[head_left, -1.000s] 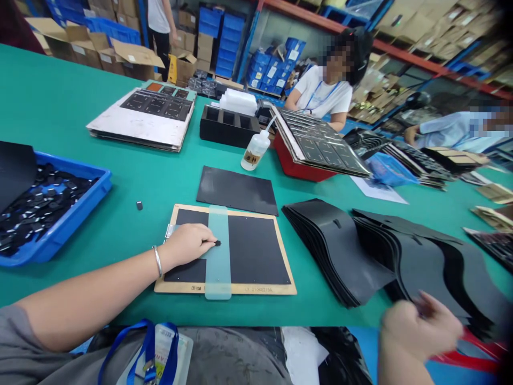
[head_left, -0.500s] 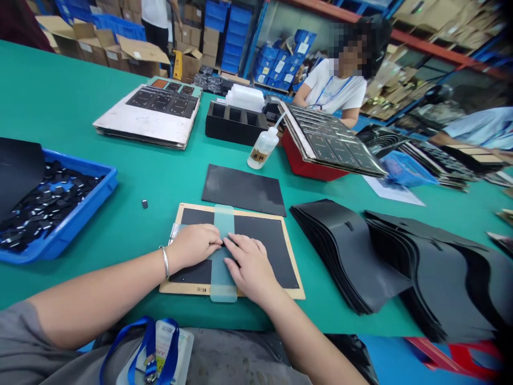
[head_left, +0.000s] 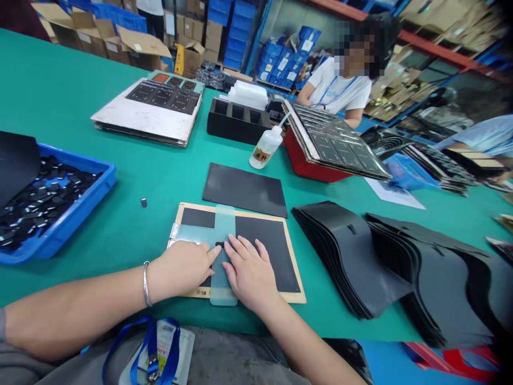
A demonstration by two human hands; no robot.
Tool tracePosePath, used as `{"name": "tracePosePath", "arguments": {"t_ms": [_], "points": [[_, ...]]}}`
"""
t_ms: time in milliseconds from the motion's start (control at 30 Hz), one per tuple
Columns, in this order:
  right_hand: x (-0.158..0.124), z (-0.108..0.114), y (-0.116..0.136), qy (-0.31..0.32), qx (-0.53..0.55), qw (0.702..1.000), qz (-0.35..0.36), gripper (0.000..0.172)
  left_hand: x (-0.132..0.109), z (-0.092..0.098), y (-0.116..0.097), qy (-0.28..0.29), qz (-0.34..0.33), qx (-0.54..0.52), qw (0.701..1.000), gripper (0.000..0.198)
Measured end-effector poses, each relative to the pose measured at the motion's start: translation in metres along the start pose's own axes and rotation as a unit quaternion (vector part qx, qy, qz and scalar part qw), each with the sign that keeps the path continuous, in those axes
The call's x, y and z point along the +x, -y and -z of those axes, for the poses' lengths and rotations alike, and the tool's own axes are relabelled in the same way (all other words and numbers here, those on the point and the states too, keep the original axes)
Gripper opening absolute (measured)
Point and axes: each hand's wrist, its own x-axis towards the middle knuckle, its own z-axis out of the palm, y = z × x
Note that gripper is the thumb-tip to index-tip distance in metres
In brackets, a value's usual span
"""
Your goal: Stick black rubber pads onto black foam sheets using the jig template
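A tan-edged board (head_left: 295,267) with a black sheet (head_left: 264,251) on it lies before me. Across it rests a translucent green template (head_left: 224,286), shaped like a cross piece, with a small dark slot or piece (head_left: 219,244) near its middle. My left hand (head_left: 186,267) reaches in from the left, its index fingertip touching the template beside that dark spot, thumb apart, holding nothing. Flat on the template and sheet lies my right hand (head_left: 252,267), fingers spread, index fingertip just right of the spot. Whether the spot is a hole or a loose piece I cannot tell.
A blue tray (head_left: 80,219) of small black pieces stands left, with one loose piece (head_left: 144,202) near it. Behind the board are another black sheet (head_left: 246,187) and a squeeze bottle (head_left: 266,147). Stacked black sheets (head_left: 340,240) lie right. A co-worker (head_left: 340,85) sits opposite.
My left hand has drawn back down and left, its index finger now stretched out, uncovering the dark spot and the template's left arm. My right hand stays nearly in place, fingers spread slightly wider.
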Motion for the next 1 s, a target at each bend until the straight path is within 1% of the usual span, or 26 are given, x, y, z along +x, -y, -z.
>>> {"name": "tracePosePath", "arguments": {"t_ms": [100,267,400,500,600,700,800,867,900,933,967,1000], "points": [[0.001,-0.001,0.0,-0.002,-0.006,1.0,0.001,0.041,0.001,-0.001,-0.001,0.01,0.009,0.001,1.0,0.048],[0.0,-0.001,0.001,-0.004,-0.018,1.0,0.0,0.042,0.002,-0.003,-0.001,0.004,0.017,-0.006,1.0,0.057],[0.003,0.001,0.003,0.008,-0.021,1.0,0.007,0.043,0.003,-0.002,0.0,0.017,0.016,-0.012,1.0,0.057],[0.01,0.003,0.003,0.026,-0.023,0.999,0.028,0.046,0.005,-0.001,0.002,0.019,0.012,-0.028,0.999,0.056],[0.014,0.008,-0.002,0.042,-0.018,0.998,0.038,0.042,0.009,0.001,0.009,0.001,0.016,-0.059,0.998,0.045],[0.012,0.01,-0.01,0.042,0.008,0.999,0.014,0.038,0.016,0.002,0.021,-0.045,0.034,-0.101,0.993,0.036],[0.007,0.006,-0.012,0.04,0.069,0.996,-0.041,0.038,0.022,0.0,0.034,-0.114,0.056,-0.141,0.982,0.033],[0.004,0.003,-0.007,0.031,0.141,0.987,-0.074,0.042,0.026,-0.001,0.042,-0.14,0.063,-0.182,0.971,0.033],[0.003,0.003,-0.004,0.019,0.193,0.977,-0.091,0.045,0.027,-0.001,0.044,-0.146,0.066,-0.208,0.965,0.033],[0.002,0.005,-0.001,0.0,0.254,0.961,-0.105,0.047,0.028,-0.001,0.047,-0.149,0.068,-0.241,0.957,0.033],[0.001,0.008,0.001,-0.025,0.324,0.939,-0.113,0.047,0.029,0.0,0.049,-0.152,0.075,-0.283,0.944,0.033],[-0.001,0.013,0.002,-0.054,0.396,0.91,-0.108,0.047,0.029,0.002,0.051,-0.158,0.089,-0.335,0.925,0.033]]}}
